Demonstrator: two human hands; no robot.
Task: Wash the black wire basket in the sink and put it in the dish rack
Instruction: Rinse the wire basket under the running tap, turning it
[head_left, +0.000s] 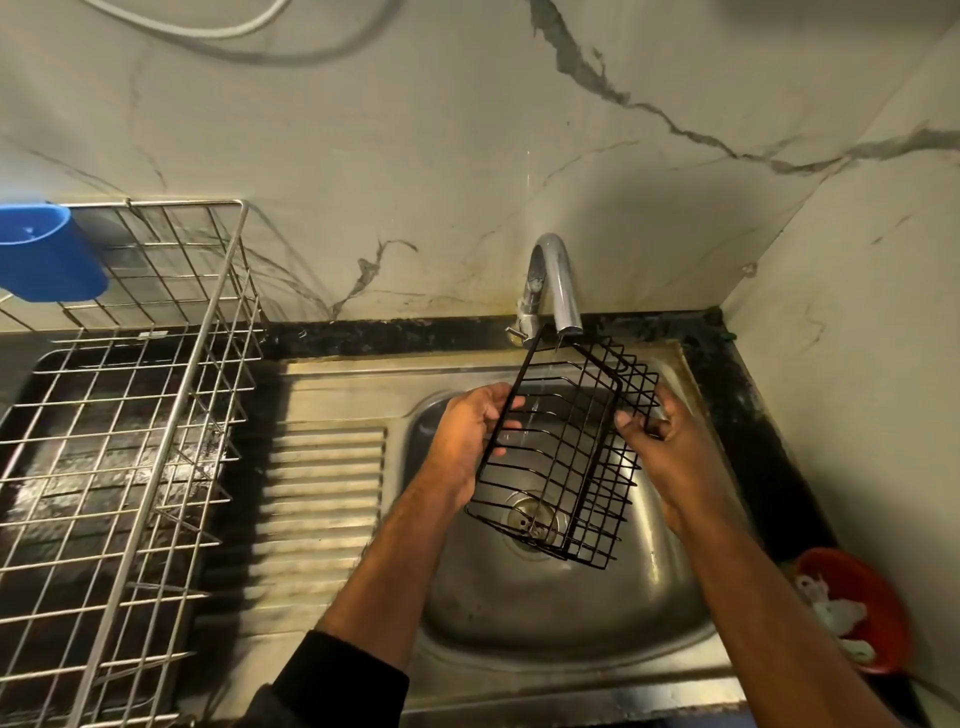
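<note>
The black wire basket is held tilted above the bowl of the steel sink, between both hands and clear of the sink floor. Its upper end sits directly under the spout of the chrome tap, and a thin stream of water falls through the wires there. Its lower end hangs over the drain.

The left hand grasps the basket's left rim, fingers curled round the frame wire with the thumb on the near side. The right hand grips the opposite side, thumb and fingers pinching the wires at the upper right edge. Both forearms reach in from the near edge; a dark sleeve is pushed up on the left arm.

To the left of the left hand lies the ribbed drainboard of the sink unit, and further left stands the metal dish rack on the dark desk. No items are seen inside the rack. A blue plastic cup hangs at the rack's far left corner.

Near the right forearm, at the right edge of the sink, sits a red bowl holding white scraps that cannot be identified. Behind the tap rises a marble-patterned wall, with a white cord running across its top.
</note>
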